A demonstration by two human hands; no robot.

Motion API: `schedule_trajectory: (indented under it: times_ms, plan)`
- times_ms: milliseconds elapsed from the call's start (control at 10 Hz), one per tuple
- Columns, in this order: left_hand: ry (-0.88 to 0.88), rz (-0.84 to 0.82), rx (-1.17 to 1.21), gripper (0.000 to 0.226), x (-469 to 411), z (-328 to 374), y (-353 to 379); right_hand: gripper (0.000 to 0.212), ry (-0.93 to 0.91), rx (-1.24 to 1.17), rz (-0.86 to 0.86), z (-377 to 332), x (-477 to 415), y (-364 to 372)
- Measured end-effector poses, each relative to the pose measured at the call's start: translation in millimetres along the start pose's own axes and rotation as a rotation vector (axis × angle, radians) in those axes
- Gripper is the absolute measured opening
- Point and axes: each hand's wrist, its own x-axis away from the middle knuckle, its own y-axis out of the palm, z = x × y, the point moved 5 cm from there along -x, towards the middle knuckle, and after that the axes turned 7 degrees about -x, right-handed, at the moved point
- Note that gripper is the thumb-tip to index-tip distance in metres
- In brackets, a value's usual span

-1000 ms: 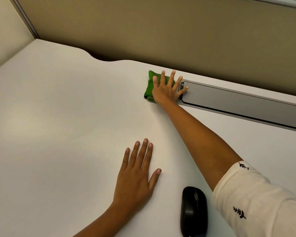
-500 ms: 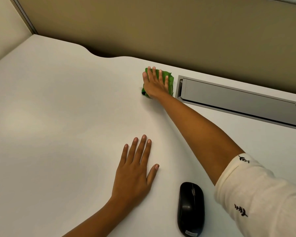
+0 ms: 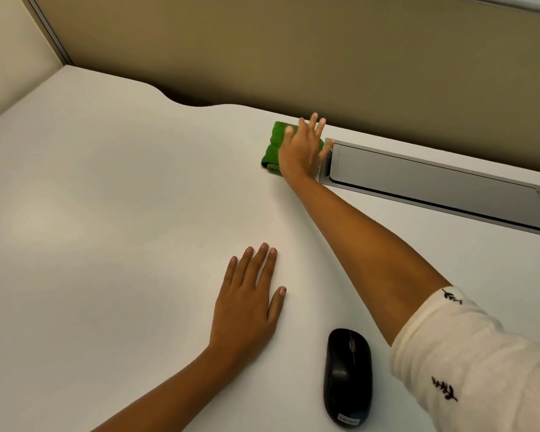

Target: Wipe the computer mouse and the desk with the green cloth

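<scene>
A folded green cloth [image 3: 273,145] lies near the far edge of the white desk [image 3: 122,213]. My right hand [image 3: 301,151] presses flat on it with fingers spread, covering its right part. My left hand [image 3: 247,304] rests palm down on the desk nearer to me, holding nothing. A black computer mouse [image 3: 347,377] sits on the desk close to the front, just right of my left wrist and under my right forearm's sleeve side.
A grey metal cable hatch [image 3: 434,185] is set into the desk right of the cloth, touching distance from my right fingers. A tan partition wall [image 3: 293,51] runs along the desk's far edge, with a curved notch [image 3: 187,102] cut in that edge.
My right hand slid the cloth left away from the hatch, then back right toward it and slightly forward. My left hand and the mouse stayed put.
</scene>
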Motion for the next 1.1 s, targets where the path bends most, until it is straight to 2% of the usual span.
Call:
schedule_trajectory:
  times_ms: [100,200,300,400,500,600,700,800,1100]
  plan:
    - [-0.04,0.069,0.183,0.056,-31.0,-0.5,-10.5,0.036,0.044,-0.158,0.115,11.4,-7.5,-23.3]
    - [-0.108,0.219,0.293,0.052,-103.7,-5.6,-33.2,0.037,0.043,-0.151,0.113,24.1,-26.1,-44.3]
    - [-0.141,0.242,0.29,0.051,-150.2,-11.9,-42.0,0.031,0.054,-0.104,0.082,31.1,-39.8,-47.6]
    - [-0.129,0.221,0.265,0.045,-194.8,-22.8,-41.0,0.026,0.083,-0.076,-0.044,39.7,-56.0,-37.2]
    - [-0.099,0.241,0.174,0.036,-207.6,-24.4,-39.1,0.025,0.075,-0.036,-0.087,45.7,-63.1,-29.6]
    - [-0.099,0.261,0.084,0.021,-215.1,-27.3,-37.5,0.015,0.021,0.071,-0.025,45.2,-68.6,-24.0]
    - [-0.114,0.265,0.038,0.017,-215.4,-31.6,-37.6,0.012,0.016,0.103,0.024,44.2,-72.0,-23.9]
    - [-0.117,0.248,0.01,0.018,-212.0,-32.4,-36.5,0.01,0.096,0.018,0.056,48.7,-69.6,-25.3]
    - [-0.131,0.246,0.135,0.033,-191.6,-33.2,-40.8,0.023,-0.005,-0.009,0.097,65.3,-30.3,-52.1]
